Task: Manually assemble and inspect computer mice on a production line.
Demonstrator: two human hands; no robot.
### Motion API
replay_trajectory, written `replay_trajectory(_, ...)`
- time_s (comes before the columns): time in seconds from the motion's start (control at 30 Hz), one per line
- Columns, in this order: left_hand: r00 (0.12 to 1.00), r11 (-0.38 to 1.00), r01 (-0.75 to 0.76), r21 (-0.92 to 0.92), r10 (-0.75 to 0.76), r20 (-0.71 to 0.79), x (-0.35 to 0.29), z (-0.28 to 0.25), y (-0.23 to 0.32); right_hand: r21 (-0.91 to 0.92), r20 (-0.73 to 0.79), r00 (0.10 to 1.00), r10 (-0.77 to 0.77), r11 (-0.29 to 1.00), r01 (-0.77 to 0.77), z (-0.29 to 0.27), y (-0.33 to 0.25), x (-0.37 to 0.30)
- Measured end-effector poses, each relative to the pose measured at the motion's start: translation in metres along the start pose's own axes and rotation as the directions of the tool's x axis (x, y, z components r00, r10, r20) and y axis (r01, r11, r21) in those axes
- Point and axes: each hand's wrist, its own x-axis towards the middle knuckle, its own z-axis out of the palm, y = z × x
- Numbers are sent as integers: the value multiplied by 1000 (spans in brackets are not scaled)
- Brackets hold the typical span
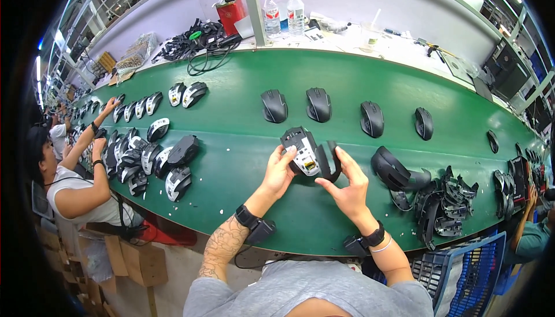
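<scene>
Frame centre: mouse body (299, 147) | left hand (280, 172): curled, gripping body | right hand (350, 187): half-open, holding black shell piece (330, 163) alongside | Step: apparently shell-fitting (removal possible) | Next: likely calls for aligning edges

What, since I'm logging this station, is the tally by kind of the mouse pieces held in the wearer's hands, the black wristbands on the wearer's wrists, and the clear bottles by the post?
Opened mouse, left hand: 1
Black shell, right hand: 1
Black wristbands: 2
Clear bottles: 2
Total: 6
</scene>
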Motion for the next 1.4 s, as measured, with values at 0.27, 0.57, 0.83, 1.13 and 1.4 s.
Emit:
replay_trajectory(0.27,992,995,-94,-39,97,80,-18,26,-23,-62,-49,999,19,998,-22,13,-4,-4)
replay_trajectory(0.57,975,952,-221,213,211,71,-21,25,-29,-39,70,995,73,997,-71,9,-2,-2)
replay_trajectory(0.83,964,953,-255,165,263,-28,-10,19,-13,427,171,932,319,829,-362,20,11,-7)
replay_trajectory(1.13,965,963,-260,77,261,-5,-10,25,-7,757,446,737,508,226,-614,19,35,-6)
replay_trajectory(1.4,973,967,-229,110,232,-16,-10,17,-13,760,395,733,554,251,-600,22,38,-12)
